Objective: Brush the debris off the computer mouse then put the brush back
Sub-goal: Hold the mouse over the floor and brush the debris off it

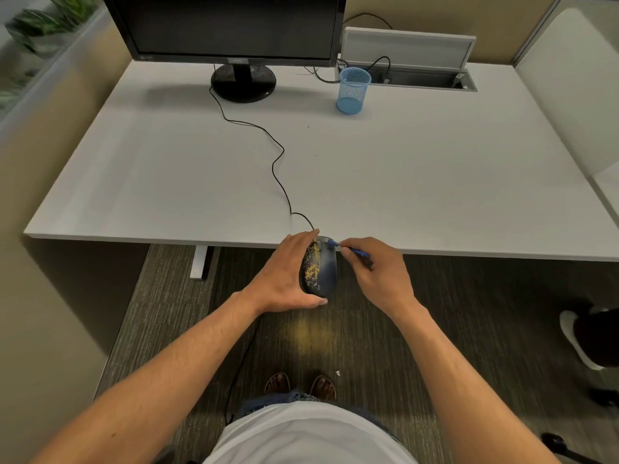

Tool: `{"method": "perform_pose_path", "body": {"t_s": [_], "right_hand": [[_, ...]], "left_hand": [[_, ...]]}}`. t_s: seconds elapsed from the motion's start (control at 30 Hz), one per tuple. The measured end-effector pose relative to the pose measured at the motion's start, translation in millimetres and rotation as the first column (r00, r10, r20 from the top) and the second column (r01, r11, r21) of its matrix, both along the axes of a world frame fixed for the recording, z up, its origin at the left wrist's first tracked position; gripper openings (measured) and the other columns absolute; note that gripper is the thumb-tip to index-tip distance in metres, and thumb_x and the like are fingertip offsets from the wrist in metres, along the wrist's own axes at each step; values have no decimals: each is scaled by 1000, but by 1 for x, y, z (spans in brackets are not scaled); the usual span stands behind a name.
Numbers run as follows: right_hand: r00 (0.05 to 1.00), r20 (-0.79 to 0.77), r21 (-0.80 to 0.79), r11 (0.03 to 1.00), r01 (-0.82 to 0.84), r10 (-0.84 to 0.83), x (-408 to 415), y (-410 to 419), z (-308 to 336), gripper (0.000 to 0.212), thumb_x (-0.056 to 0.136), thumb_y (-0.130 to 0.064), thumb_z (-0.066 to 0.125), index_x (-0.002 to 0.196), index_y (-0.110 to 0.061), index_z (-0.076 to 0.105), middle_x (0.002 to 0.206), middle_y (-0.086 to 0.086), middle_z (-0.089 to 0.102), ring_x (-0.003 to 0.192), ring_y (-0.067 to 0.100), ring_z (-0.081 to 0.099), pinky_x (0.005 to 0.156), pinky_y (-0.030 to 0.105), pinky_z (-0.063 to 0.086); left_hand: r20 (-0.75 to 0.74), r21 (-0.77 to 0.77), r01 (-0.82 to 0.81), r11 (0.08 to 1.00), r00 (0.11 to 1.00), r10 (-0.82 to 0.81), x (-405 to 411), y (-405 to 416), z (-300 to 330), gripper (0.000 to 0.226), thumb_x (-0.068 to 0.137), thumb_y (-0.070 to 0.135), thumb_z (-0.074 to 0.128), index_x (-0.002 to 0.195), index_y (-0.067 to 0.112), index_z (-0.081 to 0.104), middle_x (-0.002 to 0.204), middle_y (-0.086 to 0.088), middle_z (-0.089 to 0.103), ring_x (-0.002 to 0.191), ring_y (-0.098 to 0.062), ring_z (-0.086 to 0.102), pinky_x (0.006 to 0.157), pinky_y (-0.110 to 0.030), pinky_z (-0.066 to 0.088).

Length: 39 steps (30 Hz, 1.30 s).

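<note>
Yellow debris (312, 270) speckles the left half of the dark mouse (321, 269), which is held off the bench (435, 169), just past its near edge and over the carpet (187, 296). The left hand (284, 276) cups the mouse from its left side, fingers curled over the front and thumb under the rear, so that grip is clamped on the shell. The right hand (378, 272) pinches a slim blue brush (348, 248) like a pen, its tip touching the mouse's front right corner.

I judge the mouse to be a light, rigid plastic shell, smooth and a little slippery, so a hold by the flanks suits it and leaves the dirty top bare. Its cable (278, 162) runs across the bench toward the monitor (231, 25) and will tug if the mouse is carried far. The brush looks very light and thin, best held near mid-handle for control; its bristles should give softly. The crumbs seem loose and dry. A yellowish patch lies on the carpet below. A blue mesh cup (353, 92) stands near the far edge, probably the brush's home.
</note>
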State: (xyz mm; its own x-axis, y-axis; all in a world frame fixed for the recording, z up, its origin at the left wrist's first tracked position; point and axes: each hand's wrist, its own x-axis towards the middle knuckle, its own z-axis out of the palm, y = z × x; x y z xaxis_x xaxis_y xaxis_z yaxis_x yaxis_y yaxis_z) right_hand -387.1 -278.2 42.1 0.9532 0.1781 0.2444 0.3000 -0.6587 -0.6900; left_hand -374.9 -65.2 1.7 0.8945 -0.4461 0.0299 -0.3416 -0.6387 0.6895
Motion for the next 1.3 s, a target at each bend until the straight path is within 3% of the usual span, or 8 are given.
{"method": "perform_pose_path", "body": {"t_s": [0.23,0.33,0.53,0.77,0.9,1.03,1.2,1.3], "right_hand": [[985,152,-72,995,-74,84,-43,-1,-11,17,93,-13,71,106,-4,76,97,6,77,89,17,72,80,23,55],[978,185,-61,994,-87,97,-62,-1,-13,26,96,-22,60,102,-4,76,94,5,77,86,14,71,82,16,52],[965,207,-51,987,-153,161,-80,4,-16,22,94,-18,61,98,-2,77,90,5,76,79,13,69,76,15,52],[972,236,60,998,4,-18,-35,-2,3,18,94,-15,66,101,-2,76,92,6,76,84,14,69,77,23,54],[985,171,48,998,28,-36,-6,2,3,17,92,-5,71,108,-3,75,98,9,77,90,14,68,81,13,50],[993,114,-74,997,-27,35,10,8,-1,20,95,-8,69,114,-4,74,105,10,76,97,25,71,86,24,48],[994,80,-99,993,-69,77,2,11,-4,21,96,-13,67,115,-7,74,107,7,76,98,22,70,85,10,38],[985,103,-114,986,-125,137,-12,10,-5,19,94,-10,69,113,-7,74,103,6,76,94,20,70,83,14,43]], "left_hand": [[-15,-19,-37,999,999,37,0,7,-2,119,61,55,86,152,27,16,147,7,29,127,0,26,103,-14,22],[-16,-19,-47,999,999,46,2,9,-1,118,61,53,86,153,25,16,148,3,31,128,0,26,103,-17,25],[-15,-22,-44,999,999,44,7,6,1,120,59,55,85,153,28,15,149,9,27,128,4,21,102,-15,23],[-17,-19,-21,1000,1000,21,4,5,2,120,61,54,87,152,28,15,147,10,28,130,1,25,108,-24,27],[-13,-15,12,1000,1000,-12,1,3,4,119,61,56,85,152,28,15,149,8,28,135,-9,29,113,-29,31],[2,-36,16,999,1000,-16,1,5,5,115,61,54,86,149,35,15,143,17,27,128,1,25,107,-17,25],[-13,-27,-9,1000,1000,9,2,11,1,116,59,59,82,150,35,14,142,18,26,127,6,22,102,-10,21],[-24,-20,-23,1000,999,23,3,14,-2,118,59,59,82,151,33,13,145,15,26,127,6,22,101,-9,21]]}}
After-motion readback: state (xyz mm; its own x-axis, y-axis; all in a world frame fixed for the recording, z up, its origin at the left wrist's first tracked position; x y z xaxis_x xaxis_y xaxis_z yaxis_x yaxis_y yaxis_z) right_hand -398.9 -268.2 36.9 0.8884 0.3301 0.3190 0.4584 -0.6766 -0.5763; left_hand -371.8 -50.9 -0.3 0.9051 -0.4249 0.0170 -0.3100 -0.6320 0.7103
